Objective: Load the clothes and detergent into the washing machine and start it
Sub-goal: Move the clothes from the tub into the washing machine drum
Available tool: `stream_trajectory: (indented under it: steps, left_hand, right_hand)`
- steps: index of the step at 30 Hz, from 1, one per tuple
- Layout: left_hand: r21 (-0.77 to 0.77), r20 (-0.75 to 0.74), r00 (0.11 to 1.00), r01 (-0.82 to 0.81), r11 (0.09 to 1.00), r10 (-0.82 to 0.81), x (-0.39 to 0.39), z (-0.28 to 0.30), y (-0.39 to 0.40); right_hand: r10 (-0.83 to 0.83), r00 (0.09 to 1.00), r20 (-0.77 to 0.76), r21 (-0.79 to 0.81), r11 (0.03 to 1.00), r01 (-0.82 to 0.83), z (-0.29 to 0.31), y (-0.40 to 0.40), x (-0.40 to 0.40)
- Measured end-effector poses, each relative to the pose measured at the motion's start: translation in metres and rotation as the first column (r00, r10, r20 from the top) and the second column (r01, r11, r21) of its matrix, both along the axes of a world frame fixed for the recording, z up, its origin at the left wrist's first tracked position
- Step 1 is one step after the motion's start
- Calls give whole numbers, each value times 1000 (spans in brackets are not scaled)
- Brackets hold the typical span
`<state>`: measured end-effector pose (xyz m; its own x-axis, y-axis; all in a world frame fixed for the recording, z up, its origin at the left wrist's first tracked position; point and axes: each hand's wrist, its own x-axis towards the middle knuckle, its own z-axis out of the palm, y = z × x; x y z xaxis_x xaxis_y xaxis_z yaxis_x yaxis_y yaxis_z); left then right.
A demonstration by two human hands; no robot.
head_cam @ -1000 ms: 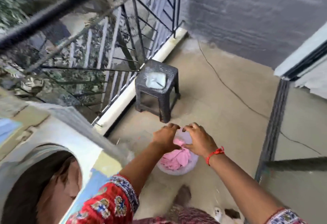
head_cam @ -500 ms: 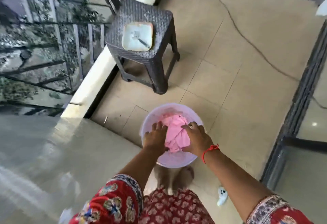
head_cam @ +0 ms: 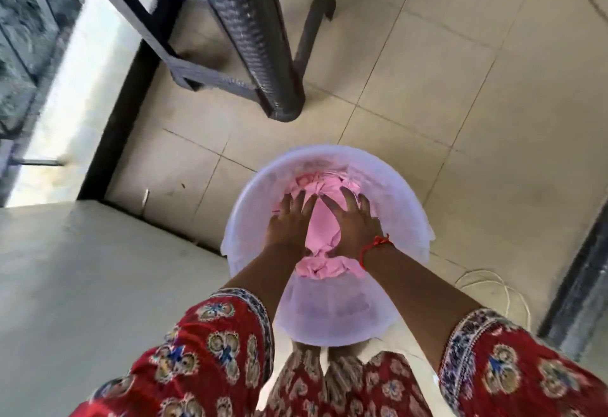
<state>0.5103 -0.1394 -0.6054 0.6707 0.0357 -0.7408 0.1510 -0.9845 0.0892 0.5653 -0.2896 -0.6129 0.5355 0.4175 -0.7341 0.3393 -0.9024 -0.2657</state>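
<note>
Tiled floor (head_cam: 444,94) holds bucket (head_cam: 404,193); spread left hand (head_cam: 289,222) and right hand (head_cam: 355,224) press pink clothes (head_cam: 320,222).

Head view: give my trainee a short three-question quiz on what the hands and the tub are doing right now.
1. True or false: both hands are inside the tub.
2. What colour is the cloth under the left hand and right hand?
3. Which wrist wears the red thread: A left, B right?

Key: 1 true; 2 pink; 3 B.
</note>
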Motion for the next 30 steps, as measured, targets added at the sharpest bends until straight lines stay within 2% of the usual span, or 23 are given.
stream_trajectory:
  steps: [9, 13, 16, 20, 23, 27, 30]
  left_hand:
    - [-32, -107, 994, -31, 999, 28, -11, -90, 0]
    - [-47, -113, 989, 90, 995, -95, -12, -134, 2]
    - [-18, -180, 983, -47, 999, 43, -13, -152, -5]
    - [40, -179, 979, -91, 995, 96, -9, -162, -16]
    - [8, -111, 983, -143, 990, 143, -19, -174, -16]
    - [-142, 104, 965, -224, 964, 240, -24, -180, -14]
    - [-218, 78, 962, -239, 946, 261, -15, -163, -12]
  right_hand:
    - [-33, 995, -95, -119, 993, 22, -86, 7, -7]
    - [-78, 991, -105, -149, 987, 61, -126, 11, -21]
    - [-53, 995, -79, -141, 989, 41, -150, 10, -25]
    - [-39, 999, -14, -136, 990, 37, -170, 10, -29]
    - [-48, 998, -34, -97, 994, 44, -177, 9, -31]
    - [-43, 999, -23, 52, 998, 44, -179, 12, -18]
    - [-80, 997, 15, 203, 976, 75, -159, 12, -14]
